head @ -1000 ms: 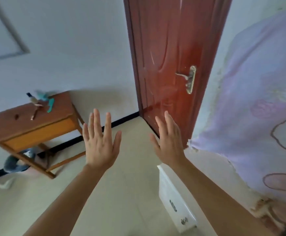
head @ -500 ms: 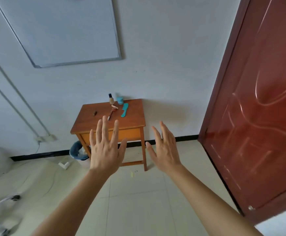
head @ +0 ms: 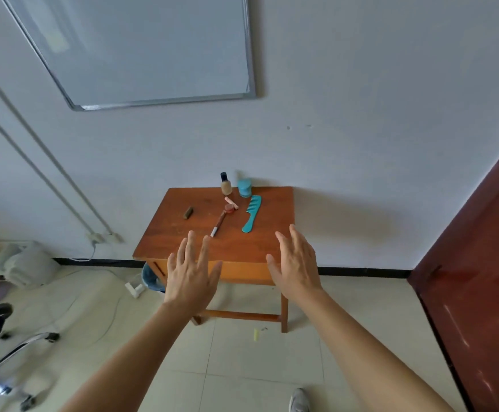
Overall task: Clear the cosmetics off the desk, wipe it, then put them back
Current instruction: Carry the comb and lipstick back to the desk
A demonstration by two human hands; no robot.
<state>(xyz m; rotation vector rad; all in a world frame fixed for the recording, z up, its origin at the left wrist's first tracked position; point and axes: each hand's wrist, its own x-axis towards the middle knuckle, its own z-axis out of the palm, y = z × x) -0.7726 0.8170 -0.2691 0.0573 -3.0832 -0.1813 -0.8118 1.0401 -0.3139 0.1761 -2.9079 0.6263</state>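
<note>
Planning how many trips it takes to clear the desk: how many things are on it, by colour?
Teal: 2, jar and comb
Beige: 1, bottle
Pink: 1, stick
Red-brown: 1, brush
Dark brown: 1, block
Total: 6

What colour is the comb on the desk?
The comb is teal blue, seen best in the head view.

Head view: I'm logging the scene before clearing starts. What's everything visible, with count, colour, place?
desk: one, brown, against the wall
bottle: one, beige, dark cap, desk's back
jar: one, teal, right of the bottle
comb: one, teal, desk's right side
pencil: one, brown, desk's middle
tube: one, pink, below the bottle
stick: one, dark, desk's left side
whiteboard: one, white, on the wall
door: one, dark red, far right
bin: one, blue, under the desk
left hand: one, empty, before the desk
right hand: one, empty, before the desk
</note>
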